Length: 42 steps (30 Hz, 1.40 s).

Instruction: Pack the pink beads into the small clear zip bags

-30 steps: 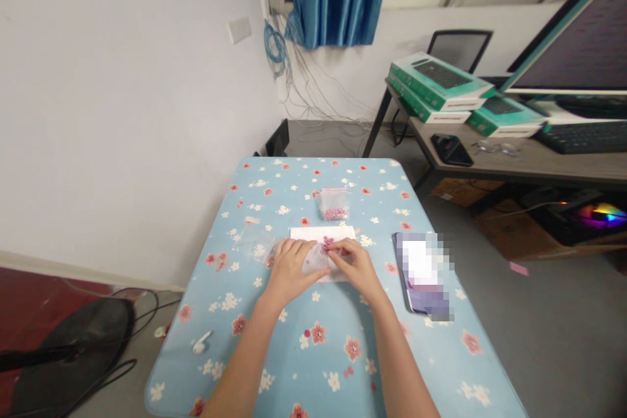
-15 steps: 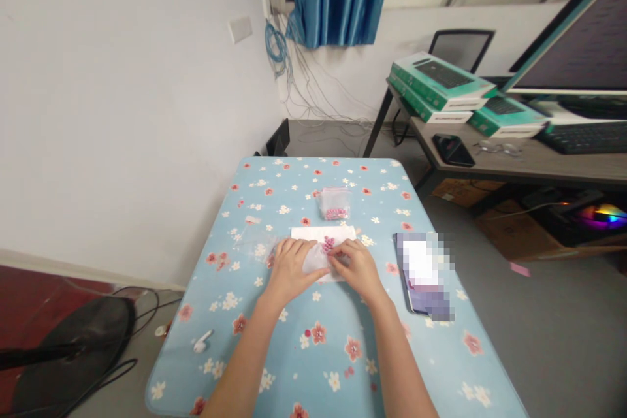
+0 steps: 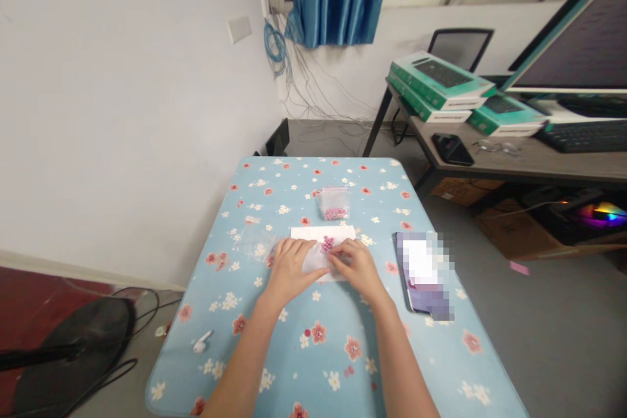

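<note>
We find the left hand over the left part of a white sheet, its thumb spread wide from the fingers, while the right hand has its thumb and fingertips narrowly together beside a cluster of pink beads on that sheet; we cannot tell whether they grip one. We note a clear plastic bag of pink pieces on the floral tablecloth, just beyond the sheet.
</note>
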Available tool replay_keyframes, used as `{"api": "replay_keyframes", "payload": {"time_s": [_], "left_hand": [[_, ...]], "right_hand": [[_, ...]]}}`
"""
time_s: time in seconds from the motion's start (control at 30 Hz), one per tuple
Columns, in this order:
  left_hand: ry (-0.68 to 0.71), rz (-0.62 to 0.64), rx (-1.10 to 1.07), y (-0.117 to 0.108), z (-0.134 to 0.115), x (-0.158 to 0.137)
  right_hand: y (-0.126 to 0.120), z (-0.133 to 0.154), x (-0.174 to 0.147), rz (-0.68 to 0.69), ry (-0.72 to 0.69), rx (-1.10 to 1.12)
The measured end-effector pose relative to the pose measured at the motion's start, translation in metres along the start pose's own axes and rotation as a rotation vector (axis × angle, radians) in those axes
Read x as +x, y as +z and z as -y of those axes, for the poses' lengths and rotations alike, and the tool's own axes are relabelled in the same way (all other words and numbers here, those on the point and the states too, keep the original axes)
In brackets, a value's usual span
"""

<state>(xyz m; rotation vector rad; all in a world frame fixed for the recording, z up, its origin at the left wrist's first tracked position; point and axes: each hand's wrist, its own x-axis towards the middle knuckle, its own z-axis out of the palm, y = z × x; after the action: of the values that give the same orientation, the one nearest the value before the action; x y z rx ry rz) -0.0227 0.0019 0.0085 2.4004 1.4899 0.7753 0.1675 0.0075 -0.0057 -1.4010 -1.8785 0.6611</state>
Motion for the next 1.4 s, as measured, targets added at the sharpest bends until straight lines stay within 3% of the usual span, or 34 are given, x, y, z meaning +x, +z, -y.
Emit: {"api": "replay_keyframes", "payload": {"time_s": [0.23,0.53,0.7,0.87,0.97,1.4], "left_hand": [[0.008,0.002,-0.008,-0.001,-0.001,0.0],[0.02,0.008,-0.015,-0.003,-0.003,0.001],[0.021,-0.001,-0.005,-0.002,-0.002,0.0],[0.018,-0.005,-0.01,0.0,-0.001,0.0],[0.016,-0.008,-0.017,0.0,-0.001,-0.001],[0.011,-0.005,-0.011,0.0,-0.001,0.0]], "right_hand": [[-0.003,0.007,0.001,-0.063,0.067,0.307],[0.003,0.014,0.001,-0.007,0.063,0.367],[-0.003,0.01,0.001,-0.037,0.053,0.267],[-0.009,0.002,-0.001,-0.034,0.027,-0.086],[-0.007,-0.001,-0.002,-0.009,0.029,-0.189],[-0.003,-0.004,-0.002,0.006,0.042,-0.244]]}}
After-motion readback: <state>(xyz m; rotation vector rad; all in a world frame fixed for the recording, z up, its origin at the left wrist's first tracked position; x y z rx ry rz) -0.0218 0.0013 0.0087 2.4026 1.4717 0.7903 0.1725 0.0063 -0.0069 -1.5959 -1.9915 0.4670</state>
